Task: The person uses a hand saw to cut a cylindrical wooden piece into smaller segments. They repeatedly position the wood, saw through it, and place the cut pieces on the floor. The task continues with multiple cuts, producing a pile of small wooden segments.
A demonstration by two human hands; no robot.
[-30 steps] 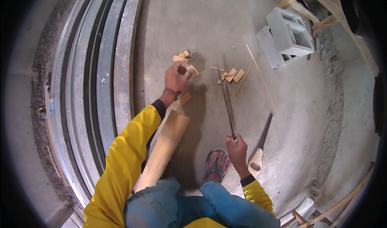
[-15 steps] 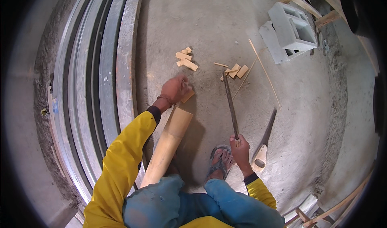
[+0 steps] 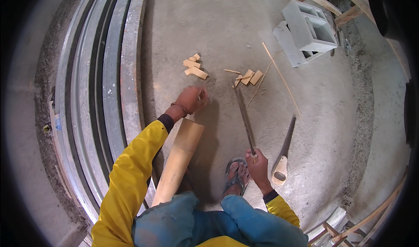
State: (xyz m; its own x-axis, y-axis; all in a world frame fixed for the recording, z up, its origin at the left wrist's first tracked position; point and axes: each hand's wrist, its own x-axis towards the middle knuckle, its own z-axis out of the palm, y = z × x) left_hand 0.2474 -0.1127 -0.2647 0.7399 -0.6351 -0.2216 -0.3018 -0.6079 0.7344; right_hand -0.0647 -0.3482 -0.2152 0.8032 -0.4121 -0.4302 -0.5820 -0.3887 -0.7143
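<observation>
My right hand (image 3: 257,163) is wrapped round the handle of a long, narrow machete (image 3: 245,120), its dark blade pointing away over the floor. My left hand (image 3: 192,100) hovers just beyond the top end of a thick bamboo section (image 3: 178,159). Its fingers are bent and smeared by motion, and no piece shows in them. The bamboo leans toward my left knee, its far end cut flat. Past my left hand lies a small pile of short split bamboo pieces (image 3: 195,67). A second group of pieces (image 3: 248,77) lies near the blade's tip.
A handsaw (image 3: 283,155) with a pale handle rests right of my right hand. Thin bamboo strips (image 3: 281,79) lie farther off. Concrete hollow blocks (image 3: 310,29) and timber framing (image 3: 349,15) stand at the far right. Long metal bars (image 3: 115,72) run along the left.
The bamboo piece seen beside my left hand is no longer visible. My left hand has moved slightly up off the floor side. The machete has shifted a little left, its blade blurred.
</observation>
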